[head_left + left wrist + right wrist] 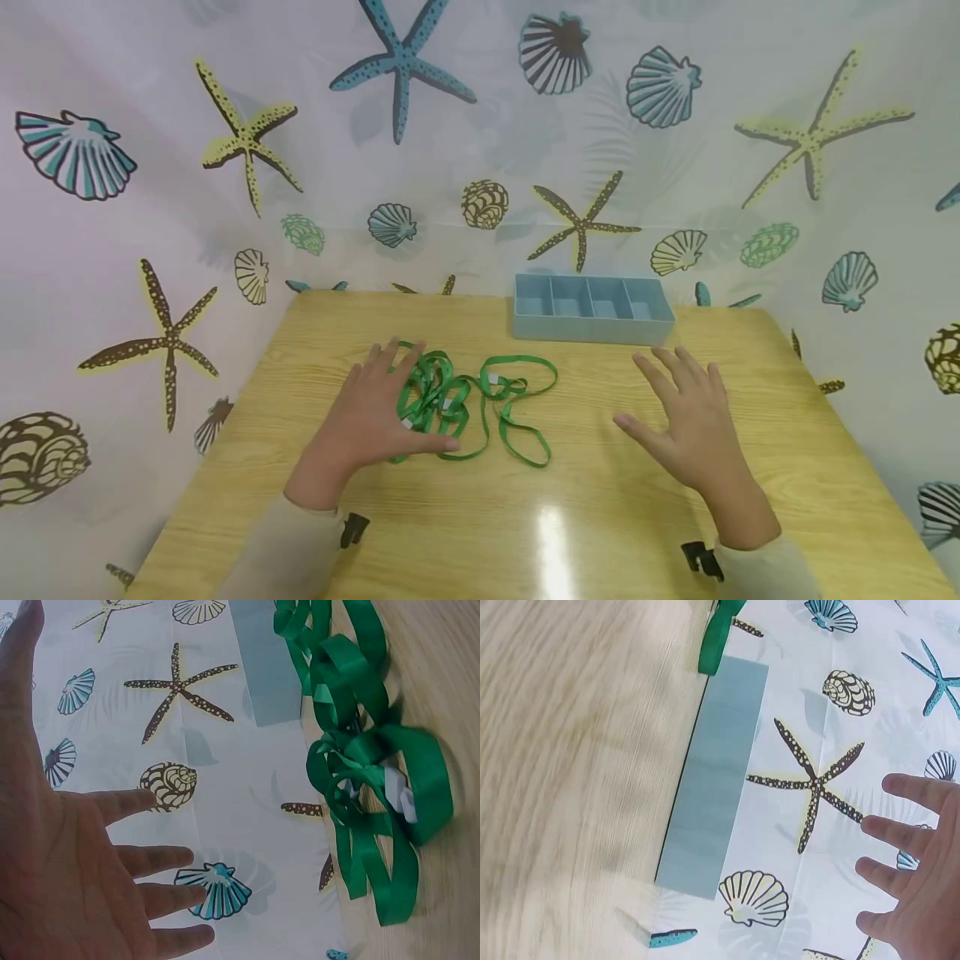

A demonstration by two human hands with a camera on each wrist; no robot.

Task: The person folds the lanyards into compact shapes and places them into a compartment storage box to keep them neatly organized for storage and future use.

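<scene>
A tangle of green ribbon [429, 398] lies on the table left of the middle, with small white pieces [492, 379] on it. One thinner length spreads rightward in loops. My left hand [372, 417] hovers by the tangle's left side with fingers spread, hiding part of it. In the left wrist view the palm [67, 877] holds nothing and the ribbon [431, 780] is apart from the fingers. My right hand [686, 425] is raised over the right side of the table, fingers spread, holding nothing. Beyond it stands a blue-grey divided box [592, 329].
The box has several open compartments in a row and stands near the table's back edge. A wood-grain table [600, 508] extends below both hands. White cloth [465, 150] printed with starfish and shells hangs behind and along both sides.
</scene>
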